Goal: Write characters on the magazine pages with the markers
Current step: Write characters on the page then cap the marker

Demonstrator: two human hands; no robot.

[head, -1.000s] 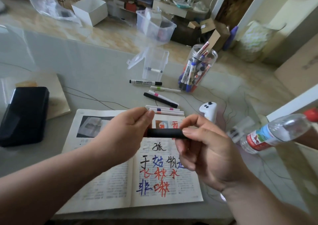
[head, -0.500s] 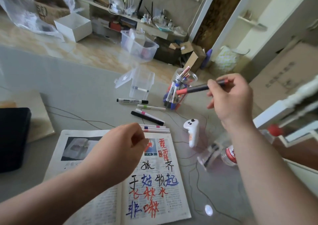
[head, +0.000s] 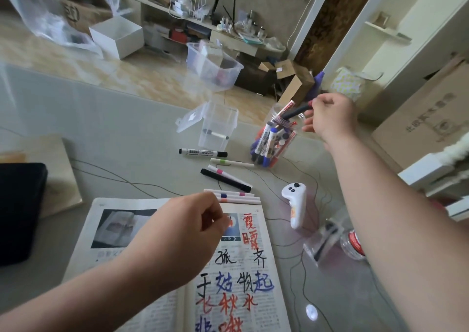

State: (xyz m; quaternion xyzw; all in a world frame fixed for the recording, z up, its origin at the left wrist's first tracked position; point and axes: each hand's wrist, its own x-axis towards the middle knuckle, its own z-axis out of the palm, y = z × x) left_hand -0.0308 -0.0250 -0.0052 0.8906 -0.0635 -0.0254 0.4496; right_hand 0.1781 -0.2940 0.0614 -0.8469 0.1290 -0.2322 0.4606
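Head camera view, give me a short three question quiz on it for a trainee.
1. True or false: the right hand holds a dark marker at the mouth of the clear jar of markers.
2. What lies on the table right of the magazine? A scissors; B white controller; C mug.
3. Fill in: the handwritten characters sit on the magazine's ___ page.
Key: 1 true; 2 B; 3 right.
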